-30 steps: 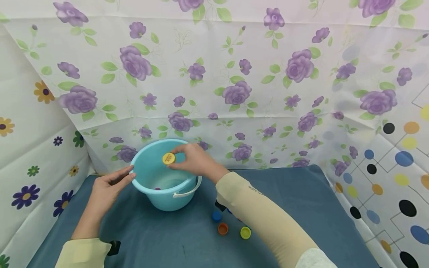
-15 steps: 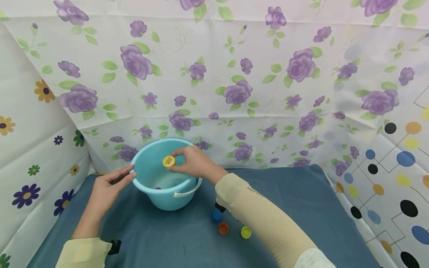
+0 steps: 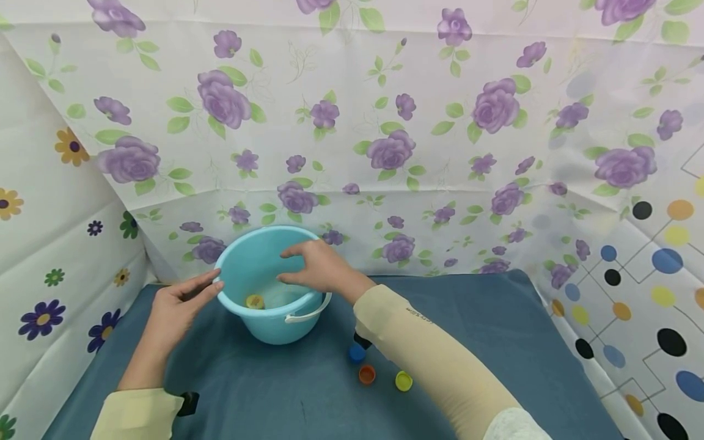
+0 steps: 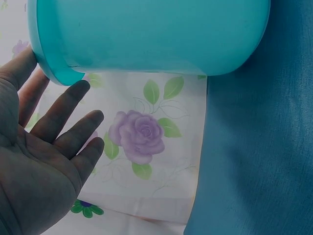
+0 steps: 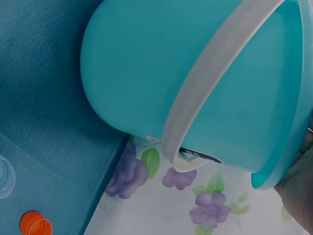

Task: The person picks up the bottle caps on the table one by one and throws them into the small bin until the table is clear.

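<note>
Yellow cap [image 3: 255, 301] sits in the blue bucket [image 3: 278, 329], below-left of the spread right grip [image 3: 318, 267]; left grip [image 3: 177, 311], kinda loose too, touches the rim [image 3: 261, 313].

The bucket [image 3: 277, 329] is standing on the cloth [image 3: 308, 397], one cap [image 3: 255, 302] lying inside, other caps [image 3: 366, 374] lying front-right of it.

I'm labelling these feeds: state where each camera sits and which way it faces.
Head: on the head, facing forward and down at the bucket; left hand, right hand and sleeves show.
Left wrist: on that wrist, facing the bucket's outside; left hand shows.
Right wrist: likewise, bucket and handle; right hand partly shows.
All three share the bucket.
</note>
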`<state>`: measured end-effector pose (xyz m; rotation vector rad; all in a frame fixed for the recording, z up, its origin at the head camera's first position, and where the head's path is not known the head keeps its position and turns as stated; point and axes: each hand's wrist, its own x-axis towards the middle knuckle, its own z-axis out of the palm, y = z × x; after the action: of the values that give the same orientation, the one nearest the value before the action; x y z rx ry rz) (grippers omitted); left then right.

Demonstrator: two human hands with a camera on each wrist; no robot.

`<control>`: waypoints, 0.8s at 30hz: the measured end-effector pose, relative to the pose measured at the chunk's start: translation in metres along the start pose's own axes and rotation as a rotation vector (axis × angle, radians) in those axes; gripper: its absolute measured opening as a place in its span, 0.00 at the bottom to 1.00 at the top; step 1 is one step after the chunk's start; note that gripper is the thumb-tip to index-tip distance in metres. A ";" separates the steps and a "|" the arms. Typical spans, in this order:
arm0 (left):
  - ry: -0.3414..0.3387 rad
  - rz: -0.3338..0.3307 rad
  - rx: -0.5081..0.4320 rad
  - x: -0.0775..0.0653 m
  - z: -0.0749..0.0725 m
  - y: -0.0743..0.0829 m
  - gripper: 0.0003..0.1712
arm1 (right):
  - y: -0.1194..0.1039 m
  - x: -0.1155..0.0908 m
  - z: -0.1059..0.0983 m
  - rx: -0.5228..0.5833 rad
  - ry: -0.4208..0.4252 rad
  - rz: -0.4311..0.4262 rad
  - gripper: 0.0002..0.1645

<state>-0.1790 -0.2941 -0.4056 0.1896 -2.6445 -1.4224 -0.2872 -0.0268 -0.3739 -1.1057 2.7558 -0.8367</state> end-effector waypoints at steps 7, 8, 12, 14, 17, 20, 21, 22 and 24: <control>0.011 0.011 0.012 0.001 0.000 -0.001 0.31 | -0.001 -0.002 -0.001 0.026 0.005 0.004 0.28; 0.010 0.011 0.010 0.001 0.000 -0.001 0.32 | -0.001 -0.003 -0.001 0.035 0.004 0.007 0.28; 0.011 0.012 0.000 0.001 0.001 0.000 0.32 | -0.001 -0.006 -0.005 0.062 0.014 0.009 0.28; 0.011 0.011 -0.002 0.001 0.001 0.000 0.32 | 0.000 -0.009 -0.008 0.064 0.029 -0.001 0.28; 0.011 0.009 0.000 0.001 0.001 0.001 0.32 | 0.001 -0.014 -0.015 0.061 0.060 -0.018 0.28; 0.009 0.006 0.000 0.000 0.001 0.002 0.33 | 0.004 -0.021 -0.025 0.064 0.089 -0.027 0.27; 0.009 0.004 0.001 0.000 0.001 0.002 0.33 | 0.005 -0.023 -0.028 0.072 0.097 -0.031 0.27; 0.008 0.001 -0.002 0.000 0.001 0.002 0.33 | 0.007 -0.026 -0.030 0.083 0.105 -0.031 0.27; 0.007 -0.005 -0.009 -0.001 0.001 0.002 0.33 | 0.012 -0.032 -0.036 0.098 0.117 -0.026 0.28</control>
<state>-0.1784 -0.2923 -0.4043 0.1998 -2.6336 -1.4317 -0.2801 0.0179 -0.3541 -1.1115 2.7635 -1.0606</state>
